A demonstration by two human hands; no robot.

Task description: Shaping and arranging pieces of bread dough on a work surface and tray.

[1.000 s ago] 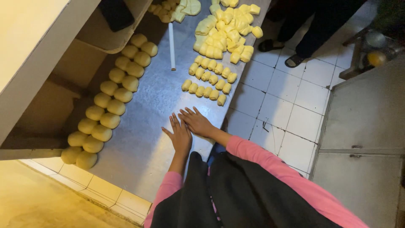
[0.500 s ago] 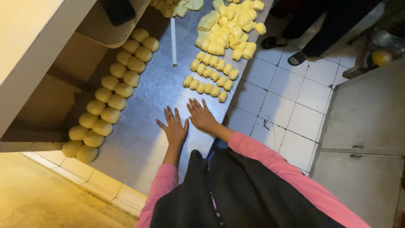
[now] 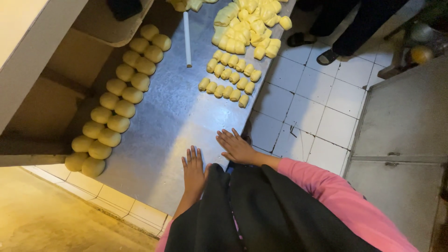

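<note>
Steel table (image 3: 172, 116) under both palms, nr its 6 o'clock edge.
L hand (image 3: 193, 169) & R hand (image 3: 237, 147) flat, fingers spread, gripping nothing; small dough pieces (image 3: 231, 77) at 12, round dough balls (image 3: 119, 100) at 10.

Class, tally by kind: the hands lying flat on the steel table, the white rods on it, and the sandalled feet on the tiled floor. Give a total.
Hands flat on the steel table: 2 (left hand, right hand)
White rod: 1
Sandalled feet: 2
Total: 5
</note>
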